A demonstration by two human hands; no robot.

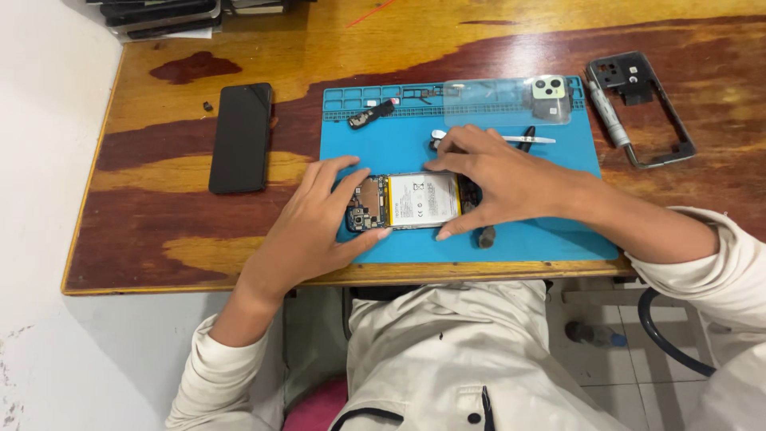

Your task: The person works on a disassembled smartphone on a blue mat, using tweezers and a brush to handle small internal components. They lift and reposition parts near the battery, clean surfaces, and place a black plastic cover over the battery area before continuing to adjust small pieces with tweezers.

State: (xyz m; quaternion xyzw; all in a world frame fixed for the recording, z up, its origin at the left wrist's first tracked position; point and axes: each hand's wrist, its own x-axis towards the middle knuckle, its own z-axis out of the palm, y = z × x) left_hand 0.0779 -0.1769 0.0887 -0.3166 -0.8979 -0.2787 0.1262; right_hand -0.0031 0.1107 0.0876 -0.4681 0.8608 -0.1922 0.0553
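At the far left of the wooden worktop (pixel 159 239), a black phone (pixel 241 137) is laid flat with its dark screen up, and a tiny black part (pixel 207 106) is seen just beside its upper corner. A blue mat (pixel 383 144) is spread in the middle of the worktop. On the mat, an opened phone (pixel 411 201) is placed lengthwise, with its circuit board at the left end and its white battery in the middle. The left hand (pixel 307 231) is rested on the left end of the opened phone, the fingers (pixel 351 187) curved loosely around its edge. The right hand (pixel 495 179) is pressed on the right end, the fingers spread open over the battery and the frame. Behind the hands, a small black part (pixel 371 114), a pair of tweezers (pixel 511 139) and a clear back cover (pixel 511 100) are lying on the mat. At the far right, a screwdriver (pixel 608 121) is laid across a dark phone frame (pixel 650 104).
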